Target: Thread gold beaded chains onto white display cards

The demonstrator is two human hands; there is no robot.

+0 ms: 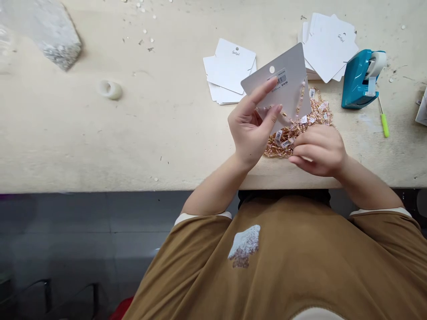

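My left hand [251,120] holds up a white display card [289,71] with a punched hole and a barcode sticker, thumb and fingers pinching its lower left edge. A beaded chain [300,100] runs across the card's lower part. My right hand [318,150] is curled low, just below the card, fingers pressed together on the end of a chain from the pile of gold-pink tagged chains [300,126] lying on the table beneath both hands.
Two stacks of blank white cards lie behind: one [228,71] at centre, one [328,44] at right. A teal tape dispenser [362,80] and a green-handled tool [384,120] stand at right. A tape roll [111,90] and a grey block [50,33] sit left. Table edge [133,189] runs near me.
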